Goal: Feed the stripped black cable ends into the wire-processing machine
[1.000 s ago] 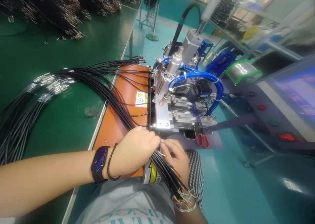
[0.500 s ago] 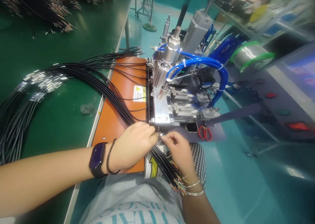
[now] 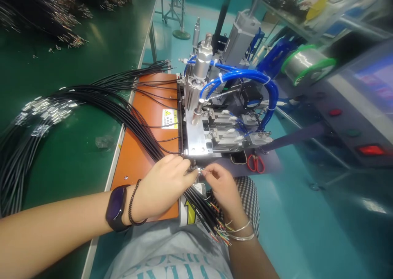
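My left hand [image 3: 161, 185] lies over a bundle of black sheathed cables [image 3: 138, 125] and closes on them at the front edge of a pneumatic wire-processing machine [image 3: 211, 123]. My right hand [image 3: 222, 185] pinches a thin wire end [image 3: 201, 170] just next to my left fingertips. The wire's exact tip is too small to make out. Below my hands, more black cables run down towards my body and end in frayed coloured cores [image 3: 221, 230]. The cables pass over an orange plate [image 3: 144, 164] with a yellow warning label.
Further cables with metal sleeves lie on the green bench mat [image 3: 76, 54]. Red-handled scissors [image 3: 255, 163] and a phone [image 3: 238, 158] sit beyond my right hand. A solder wire spool [image 3: 307, 64] and a control panel with a lit red switch [image 3: 370, 150] stand to the right.
My hands have drawn closer together at the machine's front edge, with my right fingers now meeting the wire end. The whole view has shifted slightly as my head moved.
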{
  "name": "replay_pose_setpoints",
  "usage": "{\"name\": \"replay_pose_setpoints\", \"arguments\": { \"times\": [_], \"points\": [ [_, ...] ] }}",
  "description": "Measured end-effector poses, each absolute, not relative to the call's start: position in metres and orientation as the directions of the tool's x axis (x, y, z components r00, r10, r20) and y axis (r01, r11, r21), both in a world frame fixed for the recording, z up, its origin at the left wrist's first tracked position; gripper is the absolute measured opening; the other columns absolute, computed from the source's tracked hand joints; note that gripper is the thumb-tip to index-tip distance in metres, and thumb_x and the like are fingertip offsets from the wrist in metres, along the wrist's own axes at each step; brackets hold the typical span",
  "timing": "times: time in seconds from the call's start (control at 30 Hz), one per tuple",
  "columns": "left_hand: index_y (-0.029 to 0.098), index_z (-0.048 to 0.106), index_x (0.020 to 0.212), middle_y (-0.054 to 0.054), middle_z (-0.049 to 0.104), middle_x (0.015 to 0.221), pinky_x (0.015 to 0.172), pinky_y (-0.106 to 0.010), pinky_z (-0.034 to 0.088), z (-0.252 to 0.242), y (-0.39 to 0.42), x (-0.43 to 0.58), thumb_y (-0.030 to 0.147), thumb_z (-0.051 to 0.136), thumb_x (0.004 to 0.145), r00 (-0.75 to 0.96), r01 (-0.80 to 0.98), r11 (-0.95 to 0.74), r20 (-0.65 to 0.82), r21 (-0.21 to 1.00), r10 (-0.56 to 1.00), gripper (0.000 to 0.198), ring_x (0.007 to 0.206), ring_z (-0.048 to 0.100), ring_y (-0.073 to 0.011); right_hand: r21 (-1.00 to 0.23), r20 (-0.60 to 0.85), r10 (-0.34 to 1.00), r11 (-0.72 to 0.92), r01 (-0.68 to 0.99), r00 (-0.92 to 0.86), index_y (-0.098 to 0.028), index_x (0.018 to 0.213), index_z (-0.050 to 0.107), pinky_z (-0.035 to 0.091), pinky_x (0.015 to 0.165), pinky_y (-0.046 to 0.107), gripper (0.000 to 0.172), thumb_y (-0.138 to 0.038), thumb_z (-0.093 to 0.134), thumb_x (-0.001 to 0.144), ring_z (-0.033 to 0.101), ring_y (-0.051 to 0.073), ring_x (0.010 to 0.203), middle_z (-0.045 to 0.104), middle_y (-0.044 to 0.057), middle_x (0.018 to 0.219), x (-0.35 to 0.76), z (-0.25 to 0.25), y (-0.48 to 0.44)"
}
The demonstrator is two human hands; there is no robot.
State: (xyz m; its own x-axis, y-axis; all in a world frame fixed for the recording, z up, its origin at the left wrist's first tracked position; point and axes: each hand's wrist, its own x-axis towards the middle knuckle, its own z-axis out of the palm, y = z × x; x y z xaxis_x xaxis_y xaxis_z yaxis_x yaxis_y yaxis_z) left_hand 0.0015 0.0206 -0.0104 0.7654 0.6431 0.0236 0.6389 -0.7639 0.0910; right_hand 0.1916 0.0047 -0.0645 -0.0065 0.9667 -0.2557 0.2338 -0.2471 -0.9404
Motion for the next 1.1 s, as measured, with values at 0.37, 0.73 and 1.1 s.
{"name": "replay_pose_setpoints", "arguments": {
  "times": [0.37, 0.73, 1.1],
  "points": [
    [0.023, 0.049, 0.121, -0.004, 0.048, 0.087, 0.072, -0.037, 0.036, -0.008, 0.019, 0.005, 0.014, 0.044, 0.084, 0.752, 0.656, -0.752, 0.018, 0.061, 0.658, 0.039, 0.081, 0.047, -0.0217, -0.974, -0.190, 0.981, -0.192, 0.119, 0.028, -0.018, 0.083, 0.061, 0.041, 0.065, 0.025, 0.015, -0.033, 0.059, 0.079, 0.053, 0.016, 0.075, 0.060, 0.001, 0.078, 0.188, -0.066, 0.004],
    [0.023, 0.047, 0.122, -0.004, 0.046, 0.088, 0.072, -0.037, 0.036, -0.011, 0.019, 0.006, 0.012, 0.049, 0.079, 0.758, 0.652, -0.758, -0.006, 0.031, 0.652, 0.044, 0.082, 0.047, -0.0226, -0.963, -0.220, 0.974, -0.225, 0.149, 0.050, -0.018, 0.075, 0.060, 0.039, 0.063, 0.024, 0.012, -0.029, 0.058, 0.078, 0.051, 0.015, 0.070, 0.058, 0.000, 0.073, 0.185, -0.070, 0.006],
    [0.017, 0.056, 0.098, -0.004, 0.049, 0.084, 0.073, -0.036, 0.039, -0.012, 0.017, 0.004, 0.012, 0.042, 0.083, 0.766, 0.635, -0.772, 0.103, 0.029, 0.634, 0.021, 0.080, 0.047, -0.0208, -0.929, 0.007, 0.995, 0.042, 0.367, -0.098, -0.023, 0.101, 0.066, 0.042, 0.079, 0.029, 0.024, -0.017, 0.052, 0.082, 0.053, 0.017, 0.088, 0.055, 0.003, 0.095, 0.188, -0.057, 0.004]
  ]
}}
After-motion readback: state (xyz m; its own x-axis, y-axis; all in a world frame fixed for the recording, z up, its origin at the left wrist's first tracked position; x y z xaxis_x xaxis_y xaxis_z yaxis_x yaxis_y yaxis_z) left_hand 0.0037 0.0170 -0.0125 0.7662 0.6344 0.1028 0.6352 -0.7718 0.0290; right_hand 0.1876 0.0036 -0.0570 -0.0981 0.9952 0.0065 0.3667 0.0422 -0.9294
